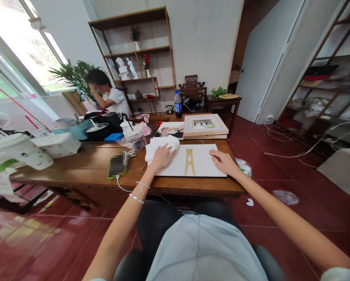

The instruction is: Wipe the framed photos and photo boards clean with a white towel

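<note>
A white backing board (202, 166) with a tan wooden stand piece (189, 161) lies flat near the front edge of the wooden table (84, 160). My left hand (162, 156) is closed over a crumpled white cloth (160, 145) at the board's left corner. Fingers stretched out, my right hand (225, 161) lies flat on the board's right edge and holds nothing. Just behind the board sit light wooden picture frames (205, 125), stacked, the top one holding a photo.
A phone (117, 165) on a cable lies left of the cloth. Bowls, a dark pot (100, 130), plastic bags and white boxes (57, 145) crowd the table's left. Another person (110, 97) sits at the far end. A bottle (178, 104), shelves and floor cables lie beyond.
</note>
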A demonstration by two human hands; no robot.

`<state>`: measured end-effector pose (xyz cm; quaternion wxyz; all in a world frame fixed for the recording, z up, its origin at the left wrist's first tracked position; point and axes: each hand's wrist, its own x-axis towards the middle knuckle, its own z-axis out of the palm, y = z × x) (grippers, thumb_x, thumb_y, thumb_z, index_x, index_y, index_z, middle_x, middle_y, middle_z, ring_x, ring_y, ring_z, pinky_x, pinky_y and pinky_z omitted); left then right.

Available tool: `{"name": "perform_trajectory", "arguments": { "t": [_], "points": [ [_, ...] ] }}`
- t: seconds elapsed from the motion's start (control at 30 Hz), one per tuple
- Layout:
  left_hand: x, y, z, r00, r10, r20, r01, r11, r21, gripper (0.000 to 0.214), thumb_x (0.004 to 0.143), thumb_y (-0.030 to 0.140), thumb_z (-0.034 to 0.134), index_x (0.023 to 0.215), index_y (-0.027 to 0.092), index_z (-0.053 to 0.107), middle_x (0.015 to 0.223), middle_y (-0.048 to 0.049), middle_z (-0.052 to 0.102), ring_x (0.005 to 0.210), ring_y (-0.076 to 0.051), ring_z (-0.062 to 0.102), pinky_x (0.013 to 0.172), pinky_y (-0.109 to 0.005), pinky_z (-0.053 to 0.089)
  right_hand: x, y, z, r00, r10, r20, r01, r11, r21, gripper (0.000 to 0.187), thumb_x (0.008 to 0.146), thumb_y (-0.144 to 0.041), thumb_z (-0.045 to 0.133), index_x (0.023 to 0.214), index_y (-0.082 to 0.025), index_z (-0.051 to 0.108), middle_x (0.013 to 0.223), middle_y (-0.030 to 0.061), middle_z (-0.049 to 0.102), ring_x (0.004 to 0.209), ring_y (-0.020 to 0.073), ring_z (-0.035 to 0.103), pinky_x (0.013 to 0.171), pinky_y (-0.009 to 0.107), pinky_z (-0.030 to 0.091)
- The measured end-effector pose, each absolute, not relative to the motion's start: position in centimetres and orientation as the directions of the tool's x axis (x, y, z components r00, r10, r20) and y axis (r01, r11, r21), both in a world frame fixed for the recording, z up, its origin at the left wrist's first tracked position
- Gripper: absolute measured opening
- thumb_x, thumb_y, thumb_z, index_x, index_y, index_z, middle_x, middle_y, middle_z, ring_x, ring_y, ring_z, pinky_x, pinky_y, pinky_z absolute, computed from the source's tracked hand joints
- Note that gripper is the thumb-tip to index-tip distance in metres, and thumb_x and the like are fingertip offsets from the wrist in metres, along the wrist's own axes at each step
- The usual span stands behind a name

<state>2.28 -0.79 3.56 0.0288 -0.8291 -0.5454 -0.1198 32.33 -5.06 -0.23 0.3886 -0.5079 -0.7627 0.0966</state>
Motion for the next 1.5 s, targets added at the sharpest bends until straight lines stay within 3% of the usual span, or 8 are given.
{"name": "perform_trajectory", "arguments": {
  "t": [0.23, 0.57, 0.93, 1.13, 1.3, 1.5],
  "points": [
    [7.3, -5.5, 3.2, 0.503, 0.825, 0.260, 0.840, -0.537, 0.079, 0.037, 0.098, 0.035, 0.032, 0.111, 0.018, 0.062, 0.143, -0.0094, 0.045, 0.138, -0.025, 0.030, 0.111, -0.051, 0.024, 32.3, -5.0, -0.3, -0.187, 0.848, 0.496, 0.717, 0.463, -0.522, 0.034, 0.078, -0.014, 0.052, 0.106, -0.018, 0.071, 0.120, 0.0101, 0.066, 0.119, 0.0253, 0.056, 0.106, 0.044, 0.039],
    [8.1, -13.4, 3.3, 0.676, 0.685, 0.272, 0.697, -0.714, 0.066, 0.035, 0.097, 0.033, 0.036, 0.106, 0.020, 0.067, 0.149, -0.0038, 0.037, 0.141, -0.025, 0.023, 0.114, -0.051, 0.021, 32.2, -5.2, -0.1, -0.191, 0.853, 0.486, 0.733, 0.453, -0.507, 0.034, 0.079, -0.014, 0.051, 0.107, -0.016, 0.070, 0.121, 0.0104, 0.065, 0.119, 0.0252, 0.056, 0.107, 0.042, 0.039],
    [5.2, -5.3, 3.5, 0.598, 0.773, 0.212, 0.780, -0.622, 0.066, 0.045, 0.096, 0.046, 0.033, 0.109, 0.016, 0.065, 0.148, -0.0113, 0.037, 0.139, -0.029, 0.027, 0.109, -0.054, 0.026, 32.3, -4.9, -0.4, -0.189, 0.847, 0.497, 0.724, 0.461, -0.512, 0.035, 0.078, -0.015, 0.050, 0.107, -0.015, 0.070, 0.120, 0.0109, 0.065, 0.119, 0.0261, 0.056, 0.107, 0.043, 0.039],
    [2.7, -1.0, 3.3, 0.491, 0.848, 0.199, 0.858, -0.510, 0.061, 0.042, 0.096, 0.043, 0.034, 0.110, 0.017, 0.064, 0.149, -0.0100, 0.036, 0.140, -0.028, 0.025, 0.110, -0.055, 0.023, 32.4, -4.9, -0.4, -0.198, 0.846, 0.494, 0.721, 0.467, -0.511, 0.035, 0.079, -0.015, 0.050, 0.108, -0.014, 0.070, 0.121, 0.0121, 0.064, 0.119, 0.0262, 0.056, 0.107, 0.044, 0.039],
    [2.4, -3.9, 3.3, 0.526, 0.824, 0.213, 0.836, -0.547, 0.053, 0.039, 0.096, 0.040, 0.036, 0.108, 0.019, 0.066, 0.149, -0.0059, 0.036, 0.140, -0.028, 0.026, 0.111, -0.057, 0.022, 32.4, -5.0, -0.4, -0.185, 0.847, 0.498, 0.707, 0.466, -0.531, 0.035, 0.077, -0.015, 0.052, 0.107, -0.018, 0.070, 0.120, 0.0086, 0.065, 0.119, 0.0261, 0.056, 0.107, 0.045, 0.039],
    [1.7, -11.7, 3.8, 0.568, 0.802, 0.184, 0.802, -0.590, 0.094, 0.034, 0.096, 0.035, 0.038, 0.092, 0.018, 0.067, 0.150, -0.0037, 0.034, 0.142, -0.027, 0.022, 0.113, -0.057, 0.020, 32.3, -5.0, -0.3, -0.189, 0.850, 0.492, 0.717, 0.461, -0.523, 0.034, 0.078, -0.015, 0.051, 0.106, -0.016, 0.071, 0.120, 0.0104, 0.065, 0.119, 0.0269, 0.056, 0.107, 0.044, 0.039]
  ]
}}
